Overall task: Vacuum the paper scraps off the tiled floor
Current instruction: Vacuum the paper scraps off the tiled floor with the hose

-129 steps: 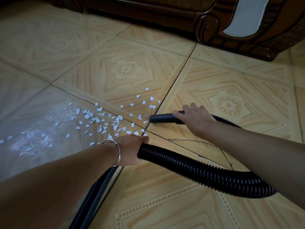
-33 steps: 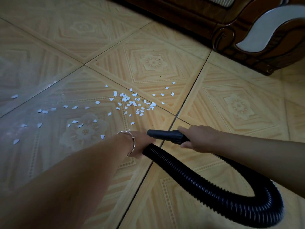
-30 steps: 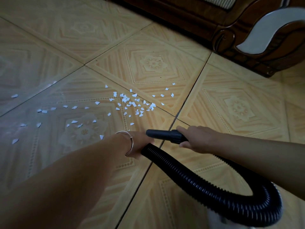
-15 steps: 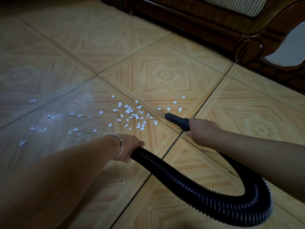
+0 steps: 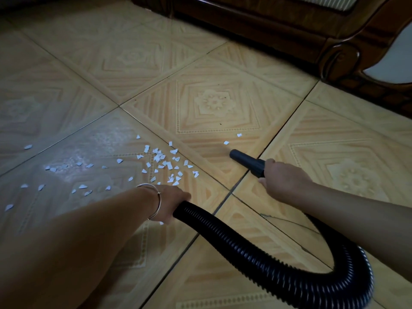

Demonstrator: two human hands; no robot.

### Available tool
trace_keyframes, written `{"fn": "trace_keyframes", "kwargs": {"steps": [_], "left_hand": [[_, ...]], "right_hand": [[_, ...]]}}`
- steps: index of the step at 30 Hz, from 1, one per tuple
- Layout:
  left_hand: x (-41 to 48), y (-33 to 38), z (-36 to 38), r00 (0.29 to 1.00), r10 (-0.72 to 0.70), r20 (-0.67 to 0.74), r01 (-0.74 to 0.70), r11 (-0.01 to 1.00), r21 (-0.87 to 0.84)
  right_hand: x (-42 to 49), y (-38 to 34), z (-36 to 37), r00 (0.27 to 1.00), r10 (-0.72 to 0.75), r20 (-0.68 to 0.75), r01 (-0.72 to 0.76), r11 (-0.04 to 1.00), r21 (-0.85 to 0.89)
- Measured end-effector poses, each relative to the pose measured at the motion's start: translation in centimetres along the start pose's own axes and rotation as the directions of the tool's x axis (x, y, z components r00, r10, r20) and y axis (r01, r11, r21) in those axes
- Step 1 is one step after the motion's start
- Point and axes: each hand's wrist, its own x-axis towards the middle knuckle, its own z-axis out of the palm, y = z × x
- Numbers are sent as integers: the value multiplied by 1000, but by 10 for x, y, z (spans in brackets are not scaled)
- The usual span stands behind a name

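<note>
Small white paper scraps lie scattered on the tan patterned tiled floor, with a looser trail running left. Two scraps lie just beyond the black vacuum nozzle. My right hand grips the nozzle's rear end and holds it low, pointing up-left. My left hand, with a thin bangle on the wrist, grips the ribbed black hose, which loops round to the lower right.
Dark carved wooden furniture with a pale cushion runs along the top and right edge. Dark grout lines cross the tiles, and a thin crack shows beside the hose. A pale glare patch lies on the left tiles.
The nozzle has moved forward and right, away from the main cluster toward the two far scraps. Some scraps near its mouth are gone. The view has tilted slightly.
</note>
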Motion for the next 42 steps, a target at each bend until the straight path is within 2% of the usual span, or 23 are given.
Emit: {"fn": "trace_keyframes", "kwargs": {"steps": [3,5,6,7,10,14,17,20,26,33,37,42], "left_hand": [[9,4,-2,999,-31,-32,31,1000,2],[20,0,4,995,-9,-102,17,997,74],[21,-2,6,988,16,-152,10,986,165],[20,-4,5,989,12,-146,14,984,177],[13,-6,-1,994,-47,-96,51,998,34],[10,-4,-3,992,-73,-98,73,997,-3],[8,2,-2,996,-45,-82,45,999,-10],[2,6,-2,997,-28,-71,25,999,-34],[-23,2,6,997,-11,-79,5,997,-80],[-43,-5,18,994,17,-106,-24,998,-63],[-54,-13,26,992,5,-125,-14,998,-67],[-68,-25,31,993,17,-119,-25,998,-65]], "right_hand": [[18,-5,-2,999,33,-1,-33,999,24],[33,-12,-6,999,36,-11,-36,999,7],[41,-13,-8,999,40,-17,-40,999,-2],[47,-12,-10,998,56,-21,-57,998,-13],[61,0,-14,988,151,-31,-153,987,-54],[66,7,-14,978,205,-37,-207,976,-72],[65,-4,-16,994,106,-37,-108,991,-72],[50,-14,-20,994,-91,-54,83,988,-130],[11,-30,-21,912,-405,67,410,894,-183],[-13,-51,-16,849,-515,117,528,829,-182],[-11,-64,-22,882,-465,76,470,857,-211],[-22,-86,-16,830,-543,128,558,814,-161]]}}
